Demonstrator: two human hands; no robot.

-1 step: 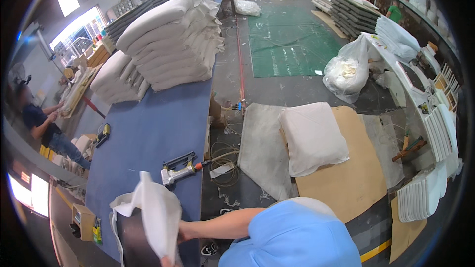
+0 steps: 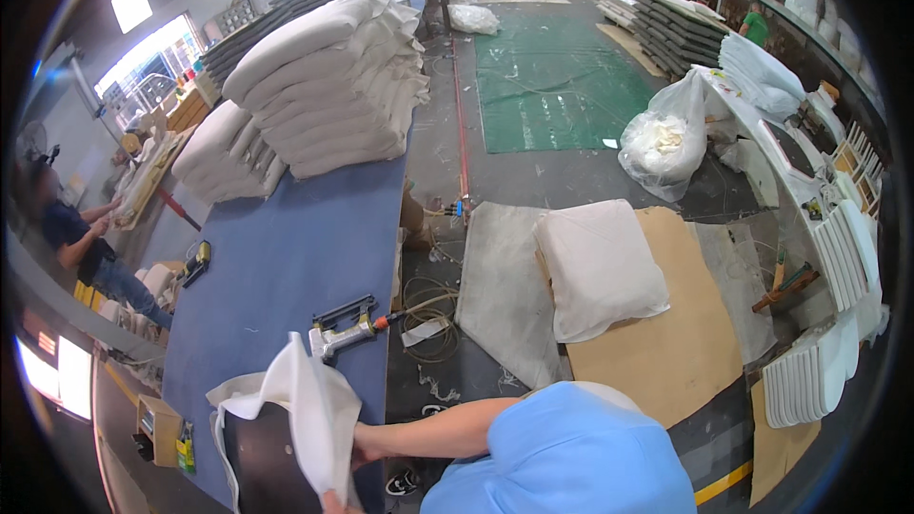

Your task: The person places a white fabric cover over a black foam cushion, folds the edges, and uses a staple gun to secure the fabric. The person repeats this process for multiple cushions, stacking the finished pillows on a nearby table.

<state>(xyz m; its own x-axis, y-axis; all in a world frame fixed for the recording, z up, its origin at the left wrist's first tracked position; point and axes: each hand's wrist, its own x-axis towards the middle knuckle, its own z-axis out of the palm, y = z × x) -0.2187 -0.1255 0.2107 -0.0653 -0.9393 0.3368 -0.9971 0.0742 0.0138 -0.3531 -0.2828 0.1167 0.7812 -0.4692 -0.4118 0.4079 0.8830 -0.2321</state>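
OK, R hand (image 2: 366, 444) at the R edge of the white cloth (image 2: 319, 409), fingers part hidden, can't tell if I'm gripping; L hand (image 2: 335, 503) mostly cut off at the btm, grip unclear too. Cloth's flap is up over the dark panel (image 2: 267, 457), near end of the blue tabletop (image 2: 281, 257). Nail gun (image 2: 345, 335) just beyond, nr the R edge; blue surface runs on to the cushion stack (image 2: 328, 86).
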